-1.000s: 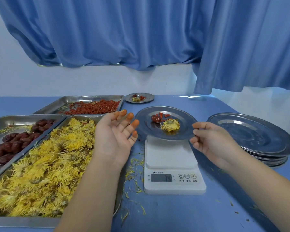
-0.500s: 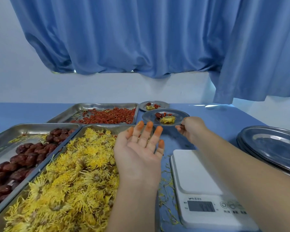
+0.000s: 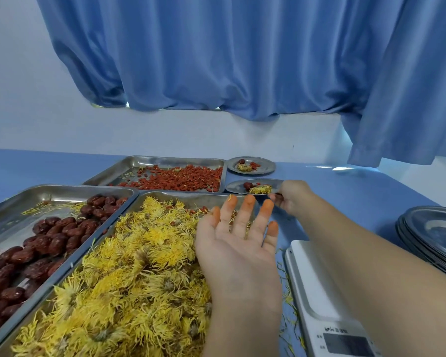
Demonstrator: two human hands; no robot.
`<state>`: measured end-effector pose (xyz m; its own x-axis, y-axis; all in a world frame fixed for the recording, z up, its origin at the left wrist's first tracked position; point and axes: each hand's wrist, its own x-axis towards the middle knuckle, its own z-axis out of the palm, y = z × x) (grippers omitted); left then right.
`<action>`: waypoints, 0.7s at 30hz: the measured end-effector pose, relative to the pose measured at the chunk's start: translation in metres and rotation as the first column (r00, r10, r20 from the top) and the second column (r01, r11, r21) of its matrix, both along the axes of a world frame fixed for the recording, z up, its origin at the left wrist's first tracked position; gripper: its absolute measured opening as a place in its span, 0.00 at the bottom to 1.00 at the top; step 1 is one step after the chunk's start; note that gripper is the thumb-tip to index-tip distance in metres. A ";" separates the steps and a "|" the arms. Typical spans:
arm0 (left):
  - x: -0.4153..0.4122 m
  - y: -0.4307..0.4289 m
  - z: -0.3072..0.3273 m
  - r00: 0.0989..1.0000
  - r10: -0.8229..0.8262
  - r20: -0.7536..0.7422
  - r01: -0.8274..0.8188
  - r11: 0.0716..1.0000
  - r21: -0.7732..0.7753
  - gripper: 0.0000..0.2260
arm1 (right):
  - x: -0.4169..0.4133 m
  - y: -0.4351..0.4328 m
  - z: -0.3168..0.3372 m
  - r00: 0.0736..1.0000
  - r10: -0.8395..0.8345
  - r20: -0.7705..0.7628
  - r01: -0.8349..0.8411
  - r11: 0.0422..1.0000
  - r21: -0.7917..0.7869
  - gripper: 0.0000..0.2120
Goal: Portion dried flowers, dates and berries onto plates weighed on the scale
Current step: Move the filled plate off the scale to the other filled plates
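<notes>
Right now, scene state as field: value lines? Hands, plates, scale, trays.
left hand: open, palm up, over the flower tray, holding nothing
right hand: grips rim of filled plate
filled plate: date, flower, berries on it; set down or not, cannot tell
second filled plate: on table behind it
scale: platform bare, display unreadable
empty plate stack: right edge
date tray: left
berry tray: far, beside both filled plates

Blue curtain (image 3: 242,60), white wall (image 3: 23,104)
</notes>
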<state>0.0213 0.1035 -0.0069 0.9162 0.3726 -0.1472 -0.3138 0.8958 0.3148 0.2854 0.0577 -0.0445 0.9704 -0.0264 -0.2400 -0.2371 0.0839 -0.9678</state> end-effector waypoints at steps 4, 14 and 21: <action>-0.001 0.001 0.000 1.000 -0.005 0.006 0.005 1.000 -0.004 0.18 | 0.001 0.006 -0.001 0.999 0.017 -0.031 -0.018 0.998 -0.052 0.07; 0.000 0.004 -0.002 0.999 -0.015 0.038 0.017 0.999 -0.032 0.17 | -0.001 0.022 0.004 0.997 0.053 -0.055 -0.062 0.982 -0.181 0.06; 0.003 0.003 -0.003 0.998 -0.032 0.050 0.033 0.999 -0.009 0.17 | -0.011 0.016 0.006 0.934 0.345 0.092 -0.084 0.461 -0.883 0.12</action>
